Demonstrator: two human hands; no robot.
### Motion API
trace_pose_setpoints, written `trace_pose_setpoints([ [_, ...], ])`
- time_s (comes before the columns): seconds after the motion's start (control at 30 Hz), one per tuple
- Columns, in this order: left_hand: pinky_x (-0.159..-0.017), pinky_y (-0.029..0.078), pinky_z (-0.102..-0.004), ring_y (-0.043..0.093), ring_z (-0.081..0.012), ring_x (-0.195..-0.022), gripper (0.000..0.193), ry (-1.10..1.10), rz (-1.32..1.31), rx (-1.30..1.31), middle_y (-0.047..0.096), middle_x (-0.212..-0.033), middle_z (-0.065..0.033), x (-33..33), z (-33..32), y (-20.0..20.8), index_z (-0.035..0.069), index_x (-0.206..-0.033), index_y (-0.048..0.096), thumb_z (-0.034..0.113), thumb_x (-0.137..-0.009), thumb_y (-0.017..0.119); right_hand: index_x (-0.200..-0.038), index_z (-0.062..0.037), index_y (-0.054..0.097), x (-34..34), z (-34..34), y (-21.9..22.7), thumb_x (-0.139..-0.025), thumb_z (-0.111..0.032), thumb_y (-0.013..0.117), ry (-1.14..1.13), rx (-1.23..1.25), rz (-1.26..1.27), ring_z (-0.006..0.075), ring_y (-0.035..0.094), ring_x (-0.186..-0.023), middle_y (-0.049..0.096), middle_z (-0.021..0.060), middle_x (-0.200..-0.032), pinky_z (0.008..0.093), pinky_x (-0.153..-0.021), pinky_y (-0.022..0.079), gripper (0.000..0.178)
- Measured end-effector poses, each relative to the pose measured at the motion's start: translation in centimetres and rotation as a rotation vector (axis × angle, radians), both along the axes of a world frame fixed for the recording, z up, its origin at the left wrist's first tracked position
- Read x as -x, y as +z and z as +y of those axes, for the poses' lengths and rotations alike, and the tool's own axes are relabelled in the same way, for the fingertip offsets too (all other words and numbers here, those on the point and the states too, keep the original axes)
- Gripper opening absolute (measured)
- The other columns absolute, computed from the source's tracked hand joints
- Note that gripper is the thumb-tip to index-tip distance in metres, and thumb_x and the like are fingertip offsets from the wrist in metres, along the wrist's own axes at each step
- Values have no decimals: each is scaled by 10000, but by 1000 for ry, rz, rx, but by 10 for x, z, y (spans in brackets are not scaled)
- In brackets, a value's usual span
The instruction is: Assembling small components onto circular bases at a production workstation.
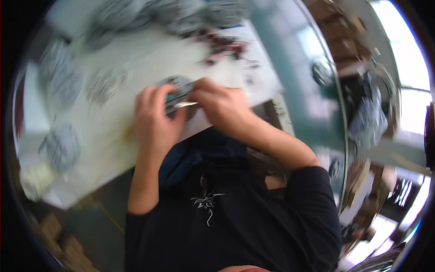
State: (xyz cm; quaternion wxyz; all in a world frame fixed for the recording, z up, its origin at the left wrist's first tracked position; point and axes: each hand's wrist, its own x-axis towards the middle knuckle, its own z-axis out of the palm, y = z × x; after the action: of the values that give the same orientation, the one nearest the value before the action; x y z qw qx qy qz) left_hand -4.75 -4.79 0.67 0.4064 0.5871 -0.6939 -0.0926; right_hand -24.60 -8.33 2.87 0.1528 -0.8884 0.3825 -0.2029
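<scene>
Grey piece (182, 84) seems held between left hand (155, 112) and right hand (219, 102).

The round part (181, 83) sits between the left hand (155, 109) and the right hand (219, 100), toward the near edge of the worktable (154, 59) — small loose pieces (102, 86) to its left, a cluster of wires (222, 45) beyond it rightward. Bundles (226, 12) line the far side and left end — cardboard boxes (335, 34) lie past the second tabletop (294, 97) at right.
</scene>
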Motion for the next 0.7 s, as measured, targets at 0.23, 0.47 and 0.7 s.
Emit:
trace_pose_setpoints([
  [0.23,-983,485,-511,633,-390,-1112,420,112,-85,111,688,-1201,-172,-34,-11,-44,39,-1224,689,331,-948,811,-944,-71,737,-29,-3,-37,-826,-181,706,14,41,-138,342,731,-767,691,106,-1042,480,-644,587,165],
  [0.47,-995,497,-485,620,-374,-1150,503,91,-273,70,669,-1237,-176,-26,-31,-47,30,-1270,671,387,-943,809,-942,-97,770,3,14,-16,-850,-255,723,-134,10,-246,360,746,-812,725,115,-991,493,-680,596,189],
  [0.7,-1017,494,-432,587,-305,-1161,582,127,18,-120,629,-1258,-160,-15,-31,-37,6,-1329,632,381,-933,836,-961,-151,783,149,-23,95,-946,-349,632,-341,155,182,346,759,-877,769,116,-947,494,-730,616,249],
])
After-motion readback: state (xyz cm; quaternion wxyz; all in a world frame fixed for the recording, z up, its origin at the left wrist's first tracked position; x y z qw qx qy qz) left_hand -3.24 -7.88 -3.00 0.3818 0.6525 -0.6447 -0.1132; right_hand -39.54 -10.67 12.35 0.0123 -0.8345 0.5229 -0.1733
